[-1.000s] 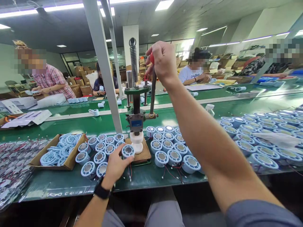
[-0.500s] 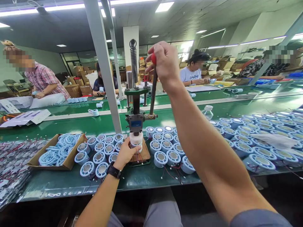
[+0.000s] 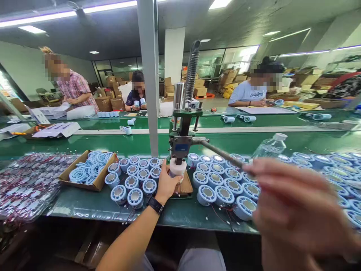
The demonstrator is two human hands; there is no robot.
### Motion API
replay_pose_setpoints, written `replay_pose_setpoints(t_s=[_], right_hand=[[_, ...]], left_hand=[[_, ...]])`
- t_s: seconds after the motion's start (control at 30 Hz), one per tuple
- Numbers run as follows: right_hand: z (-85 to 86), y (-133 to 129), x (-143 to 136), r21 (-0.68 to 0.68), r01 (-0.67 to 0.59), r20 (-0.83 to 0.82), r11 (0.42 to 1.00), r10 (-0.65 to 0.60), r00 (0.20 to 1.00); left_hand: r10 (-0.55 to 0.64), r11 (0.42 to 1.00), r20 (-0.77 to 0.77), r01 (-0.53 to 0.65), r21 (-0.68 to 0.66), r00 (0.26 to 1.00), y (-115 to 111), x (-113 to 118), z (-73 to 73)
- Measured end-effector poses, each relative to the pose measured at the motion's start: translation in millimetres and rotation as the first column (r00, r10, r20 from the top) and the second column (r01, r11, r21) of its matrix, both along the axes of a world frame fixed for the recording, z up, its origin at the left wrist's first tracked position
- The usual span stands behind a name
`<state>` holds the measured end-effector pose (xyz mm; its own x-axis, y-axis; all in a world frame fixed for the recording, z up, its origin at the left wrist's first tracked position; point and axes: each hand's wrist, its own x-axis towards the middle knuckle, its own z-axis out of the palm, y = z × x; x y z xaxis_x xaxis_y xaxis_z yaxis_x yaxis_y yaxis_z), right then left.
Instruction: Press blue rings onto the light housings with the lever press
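A green hand press (image 3: 182, 146) stands in front of me on the bench. Its lever (image 3: 222, 152) slopes down to the right, and my right hand (image 3: 299, 207), smeared by motion, is closed round the lever's end. A white round pressing head (image 3: 178, 165) sits low above the wooden base (image 3: 186, 185). My left hand (image 3: 166, 186), with a black watch on its wrist, grips a round part under that head; fingers and head hide most of it. Light-blue round housings with silver discs stand on both sides, one group (image 3: 135, 197) left and another (image 3: 207, 194) right.
A cardboard box (image 3: 105, 182) of light-blue rings lies at left, beside many wired metal parts (image 3: 31, 188). A clear plastic bottle (image 3: 270, 146) stands behind the right-hand housings. A grey post (image 3: 150, 82) rises behind the press. Several co-workers sit or stand across the green bench.
My right hand has pulled the lever down and to the right from upright. The pressing head is down around the part held by my left hand. The view has swung left.
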<state>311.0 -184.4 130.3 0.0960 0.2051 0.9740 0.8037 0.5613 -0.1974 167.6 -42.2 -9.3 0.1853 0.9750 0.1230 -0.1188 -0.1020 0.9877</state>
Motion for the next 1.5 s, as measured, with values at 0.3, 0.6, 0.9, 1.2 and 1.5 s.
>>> replay_pose_setpoints(t_s=[0.3,0.6,0.9,1.2,1.5], right_hand=[[159.9,185,31,-0.235,-0.109,-0.187,0.966,0.065,0.980],[151.9,174,48,-0.168,0.110,0.077,0.980,-0.098,0.992],[-64.2,54,-49,-0.438,-0.232,0.044,0.869,0.278,0.959],[-138.1,63,-118,-0.880,0.099,0.306,0.464,0.398,0.865],[-119.5,67,-123,-0.926,0.154,0.311,0.343,0.467,0.828]], left_hand=[[0.091,0.985,-0.211,-0.057,0.164,0.973,-57,-18,7.3],[0.286,0.931,-0.687,-0.025,0.364,0.668,-116,-82,-35.7],[0.665,0.671,-0.565,-0.058,0.739,0.488,-115,-132,-26.0],[0.676,0.671,-0.607,-0.007,0.742,0.418,-117,-142,-44.3],[0.590,0.703,-0.582,-0.002,0.711,0.560,-122,-150,-42.6]])
